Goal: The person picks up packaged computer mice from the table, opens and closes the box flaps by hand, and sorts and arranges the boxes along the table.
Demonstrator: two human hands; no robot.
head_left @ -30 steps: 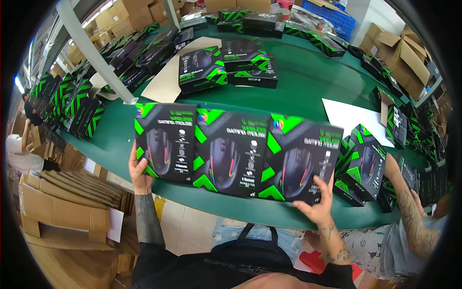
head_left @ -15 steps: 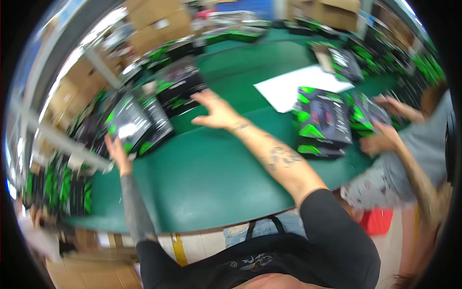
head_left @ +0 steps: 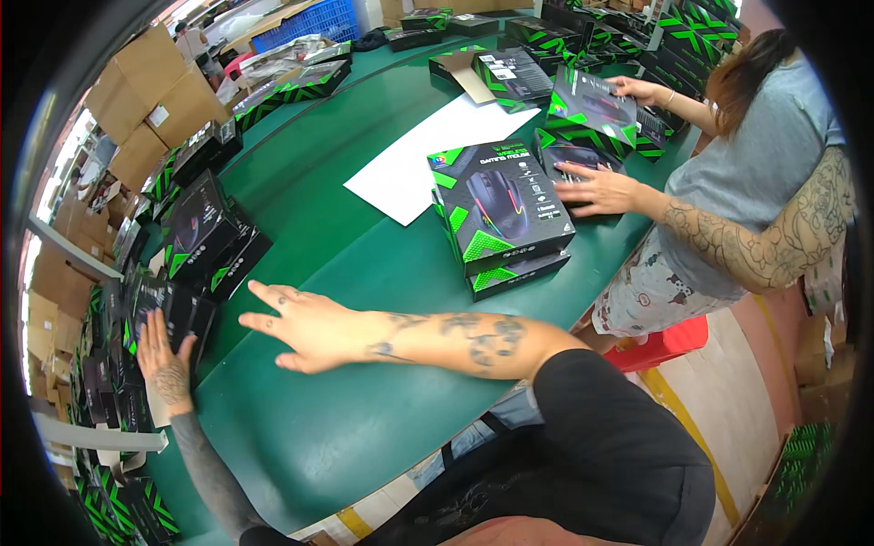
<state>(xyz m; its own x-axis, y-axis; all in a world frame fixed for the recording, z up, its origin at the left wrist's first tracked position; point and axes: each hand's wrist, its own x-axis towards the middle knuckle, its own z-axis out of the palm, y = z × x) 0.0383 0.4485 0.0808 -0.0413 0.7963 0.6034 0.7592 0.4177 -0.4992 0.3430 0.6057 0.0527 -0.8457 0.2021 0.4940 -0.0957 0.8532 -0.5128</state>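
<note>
My left hand [head_left: 167,366] lies with fingers stretched over a black-and-green mouse box [head_left: 168,305] at the left of the green table [head_left: 364,391]. Its palm rests on or very near that box. My right hand [head_left: 305,329] hovers above the tabletop, fingers spread, holding nothing. Just beyond its fingertips stands a stack of similar boxes [head_left: 202,232]. In the middle right, two mouse boxes [head_left: 503,214] lie one on the other, with a computer mouse pictured on the upper one.
A co-worker [head_left: 728,173] at the right handles more boxes [head_left: 592,109]. White sheet material [head_left: 387,177] lies mid-table beside an open-flapped box [head_left: 510,77]. Cardboard cartons [head_left: 150,91] and a blue crate [head_left: 309,25] stand behind. A metal bar [head_left: 100,439] juts in at left.
My view has swung left, so the scene sits differently in the picture. Both my hands remain open near the left boxes. The co-worker's hands have moved apart, one now lifting or steadying a box.
</note>
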